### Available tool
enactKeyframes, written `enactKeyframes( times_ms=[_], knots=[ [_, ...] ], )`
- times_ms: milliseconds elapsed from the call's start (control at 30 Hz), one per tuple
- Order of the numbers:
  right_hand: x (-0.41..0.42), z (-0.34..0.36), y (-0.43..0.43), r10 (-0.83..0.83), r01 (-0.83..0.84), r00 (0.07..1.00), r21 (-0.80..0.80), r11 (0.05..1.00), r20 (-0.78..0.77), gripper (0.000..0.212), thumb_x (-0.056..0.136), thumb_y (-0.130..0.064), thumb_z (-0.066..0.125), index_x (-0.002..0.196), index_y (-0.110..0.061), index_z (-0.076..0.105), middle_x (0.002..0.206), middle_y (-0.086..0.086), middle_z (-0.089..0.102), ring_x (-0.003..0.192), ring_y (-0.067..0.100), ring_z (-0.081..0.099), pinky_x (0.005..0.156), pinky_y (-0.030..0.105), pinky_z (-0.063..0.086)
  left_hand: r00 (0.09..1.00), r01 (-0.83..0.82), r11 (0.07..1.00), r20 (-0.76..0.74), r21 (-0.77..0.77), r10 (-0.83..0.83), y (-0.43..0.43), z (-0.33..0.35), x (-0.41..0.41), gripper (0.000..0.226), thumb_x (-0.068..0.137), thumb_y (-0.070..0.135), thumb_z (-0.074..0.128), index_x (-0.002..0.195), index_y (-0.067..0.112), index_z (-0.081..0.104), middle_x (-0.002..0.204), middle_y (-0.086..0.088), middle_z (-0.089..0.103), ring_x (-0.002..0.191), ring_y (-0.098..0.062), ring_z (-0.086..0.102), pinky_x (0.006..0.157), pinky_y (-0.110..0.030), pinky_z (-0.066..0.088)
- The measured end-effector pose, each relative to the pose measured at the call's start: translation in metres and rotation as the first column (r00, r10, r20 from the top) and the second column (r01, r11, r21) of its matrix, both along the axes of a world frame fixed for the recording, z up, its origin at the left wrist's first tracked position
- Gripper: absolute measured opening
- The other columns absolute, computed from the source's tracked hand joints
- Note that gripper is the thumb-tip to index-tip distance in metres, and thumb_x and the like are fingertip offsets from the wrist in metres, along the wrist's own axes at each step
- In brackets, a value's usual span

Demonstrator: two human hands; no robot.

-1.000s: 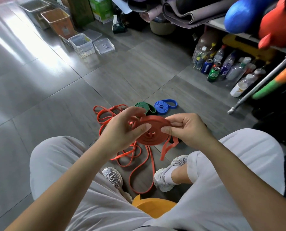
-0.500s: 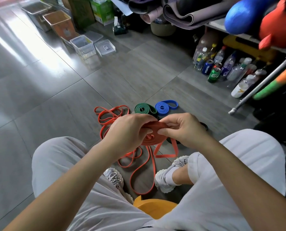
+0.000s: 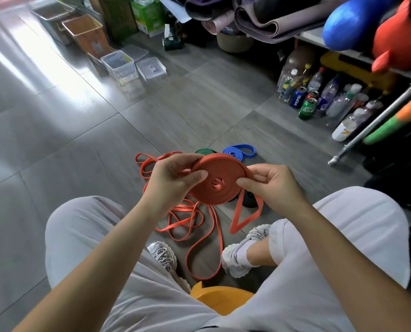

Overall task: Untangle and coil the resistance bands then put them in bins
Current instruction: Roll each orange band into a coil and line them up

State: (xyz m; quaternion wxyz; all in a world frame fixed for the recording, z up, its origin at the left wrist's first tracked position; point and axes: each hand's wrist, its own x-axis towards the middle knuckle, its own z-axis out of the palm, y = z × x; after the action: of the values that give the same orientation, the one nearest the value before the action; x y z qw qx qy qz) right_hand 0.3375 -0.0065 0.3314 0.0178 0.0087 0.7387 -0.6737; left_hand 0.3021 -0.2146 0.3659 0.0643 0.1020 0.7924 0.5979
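The left hand point(image 3: 173, 182) and the right hand point(image 3: 272, 188) both pinch the round red rubber band coil point(image 3: 220, 172). They hold it up above the grey floor point(image 3: 79, 164). A loose red loop point(image 3: 247, 222) hangs under the right hand. If a thumb slips, I think the stretchy coil could pop open. The clear plastic bins point(image 3: 120, 65) are far away, so carrying it could loosen it too.
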Motion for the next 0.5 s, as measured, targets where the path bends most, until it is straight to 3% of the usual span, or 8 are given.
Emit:
enactKeyframes(
  times_ms=[67, 100, 167, 200, 300, 400, 500],
  knots=[
    [-0.001, -0.001, 0.000, 0.015, -0.015, 1.000, 0.015, 1.000, 0.022, 0.028, 0.077, 0.001, 0.072, 0.090, -0.023, 0.071, 0.085, -0.011, 0.074, 0.084, 0.009, 0.071, 0.077, 0.018, 0.054, 0.999, 0.034, 0.993, 0.024, -0.110, -0.031, -0.001, -0.003, 0.003, 0.026, 0.080, 0.001, 0.070, 0.102, 0.015, 0.064, 0.096, -0.003, 0.067, 0.084, -0.021, 0.065, 0.082, -0.038, 0.054],
    [-0.001, -0.002, -0.001, 0.040, -0.042, 0.998, 0.030, 0.999, 0.043, 0.029, 0.076, 0.002, 0.073, 0.090, -0.023, 0.071, 0.085, -0.010, 0.074, 0.086, 0.009, 0.071, 0.079, 0.019, 0.055, 0.996, 0.089, 0.962, -0.008, -0.257, -0.094, -0.003, -0.004, 0.002, 0.024, 0.081, 0.007, 0.070, 0.103, 0.015, 0.064, 0.095, 0.001, 0.065, 0.083, -0.019, 0.063, 0.080, -0.035, 0.053],
    [-0.001, -0.003, -0.003, 0.100, -0.107, 0.993, 0.109, 0.988, 0.069, 0.031, 0.076, 0.001, 0.074, 0.087, -0.027, 0.072, 0.084, -0.010, 0.074, 0.086, 0.008, 0.071, 0.082, 0.021, 0.055, 0.956, 0.161, 0.815, -0.116, -0.557, -0.268, -0.004, 0.000, 0.002, 0.030, 0.082, 0.022, 0.070, 0.111, 0.018, 0.063, 0.096, 0.009, 0.062, 0.083, -0.011, 0.058, 0.076, -0.026, 0.047],
    [-0.002, -0.003, -0.005, 0.128, -0.139, 0.989, 0.161, 0.977, 0.073, 0.030, 0.076, 0.000, 0.075, 0.087, -0.028, 0.072, 0.083, -0.010, 0.074, 0.085, 0.007, 0.071, 0.082, 0.021, 0.055, 0.928, 0.169, 0.759, -0.157, -0.629, -0.337, -0.003, 0.004, 0.002, 0.035, 0.082, 0.026, 0.069, 0.116, 0.020, 0.062, 0.101, 0.009, 0.063, 0.087, -0.009, 0.058, 0.078, -0.025, 0.046],
    [-0.005, -0.002, -0.013, 0.176, -0.183, 0.983, 0.298, 0.937, 0.052, 0.024, 0.076, -0.006, 0.076, 0.095, -0.020, 0.075, 0.084, -0.011, 0.074, 0.083, -0.001, 0.069, 0.080, 0.017, 0.054, 0.851, 0.197, 0.683, -0.223, -0.703, -0.475, 0.007, 0.012, 0.004, 0.043, 0.086, 0.025, 0.065, 0.127, 0.027, 0.056, 0.118, 0.008, 0.063, 0.105, -0.014, 0.059, 0.087, -0.032, 0.049],
    [-0.007, 0.001, -0.014, 0.177, -0.179, 0.984, 0.320, 0.931, 0.036, 0.025, 0.076, -0.004, 0.075, 0.095, -0.020, 0.075, 0.079, -0.019, 0.071, 0.082, -0.004, 0.068, 0.077, 0.012, 0.052, 0.793, 0.210, 0.610, -0.231, -0.764, -0.564, 0.010, 0.008, 0.006, 0.044, 0.092, 0.014, 0.054, 0.131, 0.033, 0.053, 0.122, 0.008, 0.061, 0.107, -0.017, 0.059, 0.084, -0.037, 0.049],
    [-0.005, 0.003, -0.012, 0.167, -0.172, 0.985, 0.275, 0.946, 0.042, 0.026, 0.075, -0.003, 0.076, 0.089, -0.024, 0.074, 0.078, -0.016, 0.073, 0.080, 0.000, 0.070, 0.074, 0.013, 0.053, 0.802, 0.234, 0.676, -0.255, -0.699, -0.541, 0.004, 0.001, 0.006, 0.039, 0.091, 0.008, 0.054, 0.124, 0.028, 0.061, 0.115, 0.003, 0.065, 0.103, -0.018, 0.061, 0.086, -0.034, 0.048]
  ],
)
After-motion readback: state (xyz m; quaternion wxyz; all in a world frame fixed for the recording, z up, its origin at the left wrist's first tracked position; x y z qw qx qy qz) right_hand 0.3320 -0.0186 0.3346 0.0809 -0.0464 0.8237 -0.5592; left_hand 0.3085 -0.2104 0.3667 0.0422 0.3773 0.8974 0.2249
